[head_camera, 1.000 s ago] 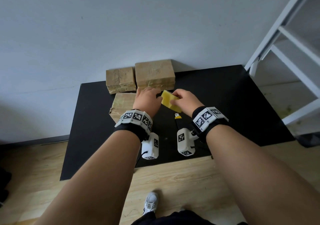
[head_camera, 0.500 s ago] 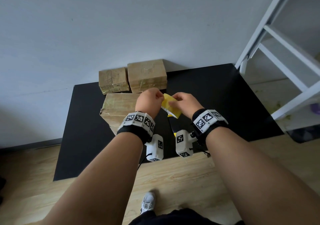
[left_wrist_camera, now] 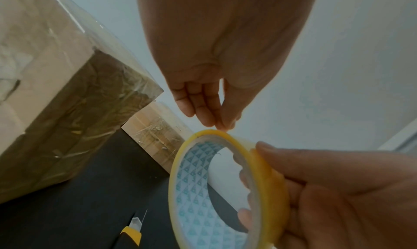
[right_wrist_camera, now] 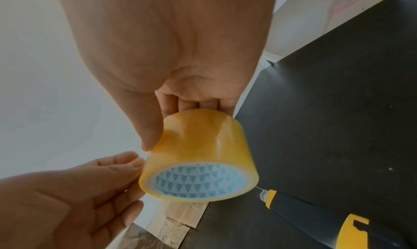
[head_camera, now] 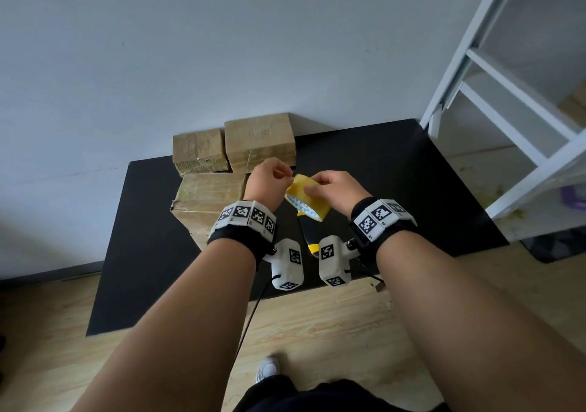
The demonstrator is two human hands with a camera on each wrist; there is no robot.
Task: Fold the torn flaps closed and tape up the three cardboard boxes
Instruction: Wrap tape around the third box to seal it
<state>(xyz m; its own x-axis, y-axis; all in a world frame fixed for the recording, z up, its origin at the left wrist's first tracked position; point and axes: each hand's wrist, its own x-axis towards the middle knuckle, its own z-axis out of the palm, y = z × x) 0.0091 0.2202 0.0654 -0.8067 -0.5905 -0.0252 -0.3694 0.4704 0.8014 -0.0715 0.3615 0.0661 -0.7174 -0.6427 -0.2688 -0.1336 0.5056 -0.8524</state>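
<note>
Three taped cardboard boxes stand on the black table (head_camera: 396, 189): a small box (head_camera: 198, 148) and a larger box (head_camera: 258, 140) against the wall, and a long box (head_camera: 209, 196) in front of them. My right hand (head_camera: 312, 189) grips a yellow tape roll (head_camera: 306, 202) above the table, thumb on its outer face and fingers through the core. My left hand (head_camera: 287, 175) is curled, its thumb and forefinger pinching at the roll's top rim (left_wrist_camera: 212, 131). The left wrist view has the roll (left_wrist_camera: 194, 172) edge-on; in the right wrist view the roll (right_wrist_camera: 203, 145) fills the centre.
A yellow and black utility knife (head_camera: 309, 237) lies on the table under the roll with its blade out; this knife (right_wrist_camera: 315, 213) points toward the boxes. A white ladder-like frame (head_camera: 507, 94) stands at the right, beside the table's far corner. The wall runs behind the boxes.
Both hands have lifted the roll a little and tilted it, so its printed core now faces me. The left hand's fingertips have moved onto the roll's top rim.
</note>
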